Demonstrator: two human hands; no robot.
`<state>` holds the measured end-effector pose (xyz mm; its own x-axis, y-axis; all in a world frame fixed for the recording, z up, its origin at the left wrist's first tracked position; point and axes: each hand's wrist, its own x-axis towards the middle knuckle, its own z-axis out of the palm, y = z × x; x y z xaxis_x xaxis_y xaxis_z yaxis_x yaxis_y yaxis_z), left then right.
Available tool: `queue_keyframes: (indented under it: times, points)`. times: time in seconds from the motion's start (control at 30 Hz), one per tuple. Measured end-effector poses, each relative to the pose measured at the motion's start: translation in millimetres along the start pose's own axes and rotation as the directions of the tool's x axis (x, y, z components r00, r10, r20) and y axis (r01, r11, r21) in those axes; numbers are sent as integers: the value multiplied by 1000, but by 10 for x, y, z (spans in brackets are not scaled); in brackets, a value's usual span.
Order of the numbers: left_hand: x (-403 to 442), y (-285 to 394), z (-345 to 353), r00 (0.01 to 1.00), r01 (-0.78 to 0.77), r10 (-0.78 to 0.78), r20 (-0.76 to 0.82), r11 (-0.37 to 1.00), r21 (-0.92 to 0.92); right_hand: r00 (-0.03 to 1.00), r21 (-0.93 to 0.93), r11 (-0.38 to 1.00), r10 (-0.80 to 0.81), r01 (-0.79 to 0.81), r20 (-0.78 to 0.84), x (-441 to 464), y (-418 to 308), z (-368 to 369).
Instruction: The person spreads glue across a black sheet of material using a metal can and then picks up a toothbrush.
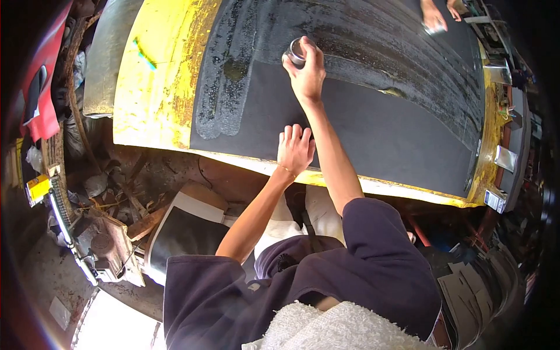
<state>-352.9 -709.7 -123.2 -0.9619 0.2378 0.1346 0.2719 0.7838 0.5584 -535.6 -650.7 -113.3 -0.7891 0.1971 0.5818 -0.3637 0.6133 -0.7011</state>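
From the head view, here's the right hand, top centre of the frame, fingers wrapped round a small cup. Below it, near the middle, the left hand rests on the black sheet, fingers half bent; whether anything is under that palm, I can't tell. The sheet spreads over the yellow table, with a streaky, wet-looking patch along its upper and left parts. Careful with that cup! A loose grip, and it could tip or drop onto the sheet. Lean too hard on the left, and the sheet might slide or crease. Upper right, a co-worker's hand works over the same sheet; a tug there could spoil the lie.
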Motion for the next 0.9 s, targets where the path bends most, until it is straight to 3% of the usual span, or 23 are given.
queue_keyframes:
  times: [0.07,0.23,0.37,0.47,0.73,0.9]
  points:
    - [-122,-147,-137,994,-88,82,-66,991,-97,1000,3,1000,-24,24,7,2,-129,126]
    - [-392,-460,-270,990,-106,101,-103,994,-40,1000,38,999,10,-10,13,-134,-351,481]
    - [-388,-436,-184,992,-80,83,-93,996,36,1000,55,998,12,-12,11,-175,-457,625]
    - [-438,-465,-123,999,-47,45,16,993,105,999,42,999,1,-2,35,-210,-494,627]
    - [-377,-367,-159,998,-32,37,-56,996,82,991,63,998,2,-11,133,-261,-437,497]
    - [-237,-153,-125,991,81,-70,-111,992,100,991,66,998,-15,6,134,-260,-289,263]
